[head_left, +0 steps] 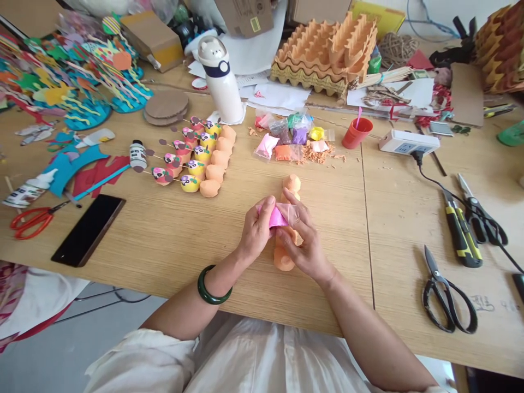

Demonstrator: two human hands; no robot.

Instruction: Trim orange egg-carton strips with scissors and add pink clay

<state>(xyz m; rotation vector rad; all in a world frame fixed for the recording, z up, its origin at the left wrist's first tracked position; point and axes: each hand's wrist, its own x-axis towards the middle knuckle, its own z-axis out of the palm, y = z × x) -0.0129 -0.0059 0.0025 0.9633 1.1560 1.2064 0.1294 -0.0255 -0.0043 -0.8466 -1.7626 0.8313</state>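
A small clear packet of bright pink clay (278,217) is held between my two hands over the table. My left hand (257,225) pinches its left end with thumb and fingers. At its right, the fingers of my right hand (306,240) close on the clear plastic end. Beneath the hands lies a strip of orange egg-carton cups (284,259), partly covered by them. Up and to the left stand rows of decorated cups: plain orange ones (210,188), yellow ones with flowers (190,183) and pink ones with flowers (162,176).
Behind my hands lie several colored clay packets (289,152) and orange shavings, beside a red cup (357,132). A white bottle (223,82) and stacked egg trays (315,60) stand farther back. Scissors (444,300), a cutter (462,232) and a power strip (409,142) are right; a phone (89,230) is left.
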